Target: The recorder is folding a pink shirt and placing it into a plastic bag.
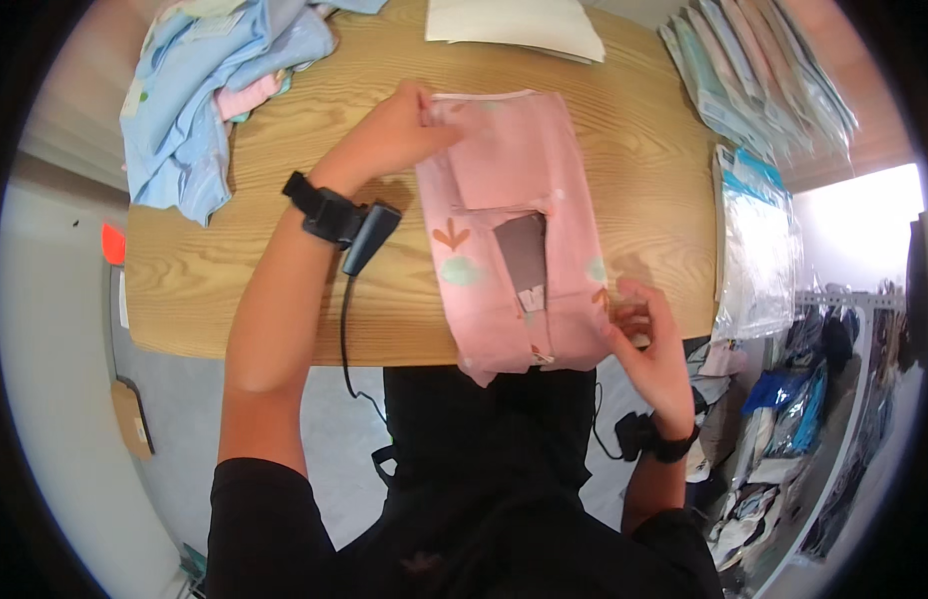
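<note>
A pink printed garment (509, 172) lies on the wooden table, its sides folded inward over a grey-brown flat piece (522, 251) that shows through a gap in the middle. My left hand (407, 131) pinches the garment's far left corner between thumb and fingers. At the near right edge of the cloth is my right hand (647, 337), its thumb against the fabric and its fingers curled apart; whether it grips the cloth I cannot tell. The garment's near end reaches the table's front edge.
Light blue garments (187, 105) are heaped at the far left, with a pink piece among them. White sheets (516, 26) lie at the far edge. Clear plastic bags (759, 247) and a stack of packaged items (756, 82) are at the right. A cable hangs from my left wrist device.
</note>
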Tool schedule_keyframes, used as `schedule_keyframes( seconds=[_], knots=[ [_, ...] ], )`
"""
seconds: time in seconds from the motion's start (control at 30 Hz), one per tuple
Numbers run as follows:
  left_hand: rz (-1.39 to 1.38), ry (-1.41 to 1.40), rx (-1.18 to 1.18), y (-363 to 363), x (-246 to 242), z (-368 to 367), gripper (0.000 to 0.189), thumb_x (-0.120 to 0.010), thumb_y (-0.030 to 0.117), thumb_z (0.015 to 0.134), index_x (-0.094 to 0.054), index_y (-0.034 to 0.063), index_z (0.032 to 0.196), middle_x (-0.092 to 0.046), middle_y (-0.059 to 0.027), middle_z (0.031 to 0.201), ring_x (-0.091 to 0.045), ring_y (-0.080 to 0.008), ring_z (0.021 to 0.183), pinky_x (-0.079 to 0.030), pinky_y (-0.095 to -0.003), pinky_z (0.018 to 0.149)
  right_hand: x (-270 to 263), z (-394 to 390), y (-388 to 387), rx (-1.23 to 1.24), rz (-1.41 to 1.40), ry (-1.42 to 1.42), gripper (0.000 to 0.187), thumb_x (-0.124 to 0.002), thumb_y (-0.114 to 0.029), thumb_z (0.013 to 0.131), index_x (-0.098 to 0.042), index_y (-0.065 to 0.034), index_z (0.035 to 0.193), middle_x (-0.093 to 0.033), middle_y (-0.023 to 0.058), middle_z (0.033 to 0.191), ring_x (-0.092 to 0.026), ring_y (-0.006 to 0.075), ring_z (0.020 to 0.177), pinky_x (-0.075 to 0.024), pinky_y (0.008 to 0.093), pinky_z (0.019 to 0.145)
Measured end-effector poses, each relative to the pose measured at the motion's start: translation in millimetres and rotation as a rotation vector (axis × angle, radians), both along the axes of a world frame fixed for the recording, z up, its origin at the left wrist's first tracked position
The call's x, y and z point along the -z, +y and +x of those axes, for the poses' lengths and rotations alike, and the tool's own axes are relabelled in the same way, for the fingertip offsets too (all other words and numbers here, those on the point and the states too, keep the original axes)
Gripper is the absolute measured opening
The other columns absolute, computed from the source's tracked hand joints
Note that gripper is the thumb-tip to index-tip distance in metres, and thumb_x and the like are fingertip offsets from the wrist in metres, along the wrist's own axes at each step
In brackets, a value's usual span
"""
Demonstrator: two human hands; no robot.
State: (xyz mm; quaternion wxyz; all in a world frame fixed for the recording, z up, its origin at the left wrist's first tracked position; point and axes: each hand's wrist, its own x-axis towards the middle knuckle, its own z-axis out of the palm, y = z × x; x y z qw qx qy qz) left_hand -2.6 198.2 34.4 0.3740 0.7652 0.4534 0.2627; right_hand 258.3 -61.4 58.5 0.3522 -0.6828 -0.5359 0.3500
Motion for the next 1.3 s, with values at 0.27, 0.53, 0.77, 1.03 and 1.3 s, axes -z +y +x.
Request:
schedule_keyframes(
  seconds=[0.27,0.53,0.77,1.03,1.3],
  knots=[
    [-0.395,-0.138,-0.039,-43.0,-26.4,-22.5,0.027,-0.062,0.027,0.089,-0.047,0.0079,0.079,-0.051,0.0011,0.067,-0.048,-0.0059,0.059,-0.04,-0.0206,0.055,6.0,0.3,-62.0,0.102,-0.201,-0.002,0.032,-0.069,-0.015,0.081,-0.059,0.0004,0.108,-0.065,0.0126,0.091,-0.064,0.023,0.084,-0.0514,0.0343,0.075],
    [-0.891,-0.083,-0.043,-233.5,-28.4,-55.7,0.029,-0.058,0.026,0.092,-0.061,-0.0005,0.104,-0.065,-0.0075,0.095,-0.061,-0.013,0.086,-0.049,-0.0268,0.074,73.8,9.7,-54.6,-0.093,0.071,0.171,0.045,-0.07,-0.018,0.083,-0.055,0.0035,0.119,-0.06,0.0136,0.112,-0.06,0.0245,0.098,-0.0447,0.032,0.089],
    [-0.48,-0.328,-0.286,-290.1,59.7,5.2,0.05,-0.066,0.02,0.087,-0.047,-0.0041,0.126,-0.056,-0.017,0.121,-0.057,-0.0218,0.108,-0.046,-0.0347,0.092,85.8,10.4,-56.6,-0.106,-0.057,0.598,0.025,-0.064,-0.013,0.089,-0.06,0.0057,0.105,-0.067,0.006,0.093,-0.061,0.0116,0.086,-0.0475,0.026,0.08],
    [-0.511,-0.686,-0.389,-309.6,57.6,27.0,0.025,-0.058,0.009,0.092,-0.051,-0.0025,0.113,-0.064,-0.0065,0.1,-0.059,-0.0101,0.095,-0.048,-0.0243,0.084,73.5,9.1,-75.8,-0.085,-0.126,0.738,0.017,-0.06,-0.013,0.091,-0.06,0.0033,0.098,-0.066,0.0045,0.087,-0.06,0.0089,0.081,-0.0473,0.0236,0.076],
    [-0.563,-0.74,-0.445,-338.9,49.4,19.5,0.021,-0.057,0.004,0.091,-0.046,-0.0001,0.109,-0.066,-0.0105,0.098,-0.062,-0.0098,0.087,-0.049,-0.0227,0.077,79.1,14.9,-92.1,-0.181,-0.144,0.726,0.017,-0.06,-0.013,0.091,-0.06,0.0031,0.095,-0.066,0.0047,0.088,-0.06,0.0089,0.08,-0.0471,0.0235,0.077]
  ],
)
